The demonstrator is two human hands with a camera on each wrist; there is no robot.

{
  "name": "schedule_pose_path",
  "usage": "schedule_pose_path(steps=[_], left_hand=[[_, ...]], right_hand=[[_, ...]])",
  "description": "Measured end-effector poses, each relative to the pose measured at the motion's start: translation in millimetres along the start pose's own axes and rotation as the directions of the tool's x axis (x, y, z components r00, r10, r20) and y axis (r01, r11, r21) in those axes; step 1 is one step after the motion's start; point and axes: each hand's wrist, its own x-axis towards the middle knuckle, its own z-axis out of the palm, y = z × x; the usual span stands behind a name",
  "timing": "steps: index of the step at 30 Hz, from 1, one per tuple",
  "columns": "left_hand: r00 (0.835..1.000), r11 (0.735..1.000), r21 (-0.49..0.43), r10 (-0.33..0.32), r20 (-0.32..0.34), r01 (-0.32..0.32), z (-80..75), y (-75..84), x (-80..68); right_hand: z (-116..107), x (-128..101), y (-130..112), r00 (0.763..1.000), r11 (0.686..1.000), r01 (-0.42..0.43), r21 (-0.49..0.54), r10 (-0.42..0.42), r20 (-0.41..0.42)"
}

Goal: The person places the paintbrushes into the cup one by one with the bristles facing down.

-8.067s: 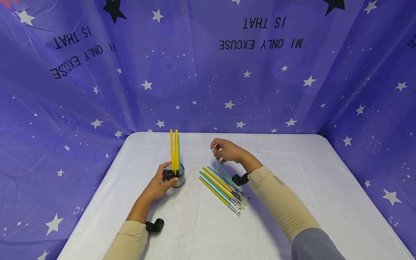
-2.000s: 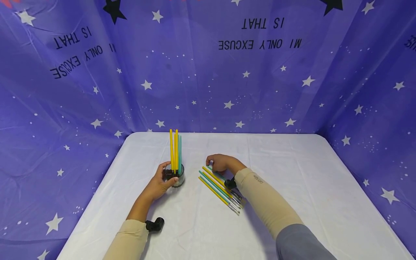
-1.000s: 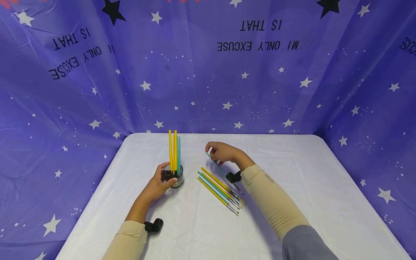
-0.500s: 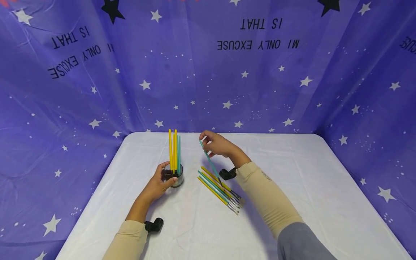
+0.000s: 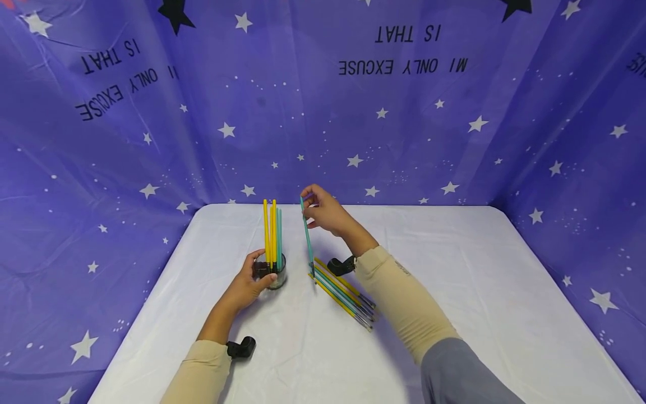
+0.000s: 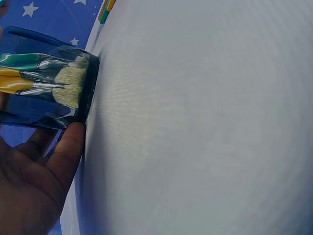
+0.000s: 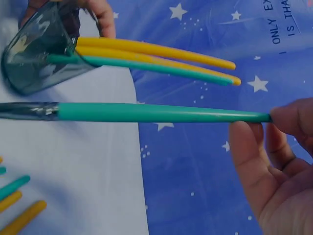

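Note:
My left hand [image 5: 248,286] grips a clear drinking glass [image 6: 49,115] standing on the table. Yellow-handled [image 5: 266,230] and teal-handled [image 5: 280,238] paintbrushes stand in it, handles up; through the glass wall the left wrist view shows their pale bristles [image 6: 68,88] at the bottom. My right hand [image 5: 327,212] pinches a teal paintbrush [image 7: 146,113] near the end of its handle. That brush hangs nearly upright, bristles down, to the right of the glass and apart from it. Its lower end overlaps the loose brushes in the head view.
Several yellow and teal paintbrushes [image 5: 339,294] lie side by side on the white table [image 5: 454,280], handles towards the back left. Purple star-printed cloth [image 5: 323,112] hangs behind the table and at both sides.
My right hand has lifted a teal brush off the row and carried it left and up, turning it from slanted to nearly upright. The glass gained one teal brush earlier. My left hand stays put.

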Motion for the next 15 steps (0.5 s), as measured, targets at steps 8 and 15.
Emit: schedule_pose_path(steps=[8,15], left_hand=[[1.0,1.0,0.015,-0.003,-0.01,0.003,-0.4,2.6,-2.0],[1.0,1.0,0.003,0.023,0.003,-0.023,-0.6,4.9,-3.8]], right_hand=[[13.0,7.9,-8.8,0.993,0.996,0.036,0.077,-0.027,-0.113],[26.3,11.3,-18.0,0.979,0.986,0.095,0.138,-0.067,-0.195]])
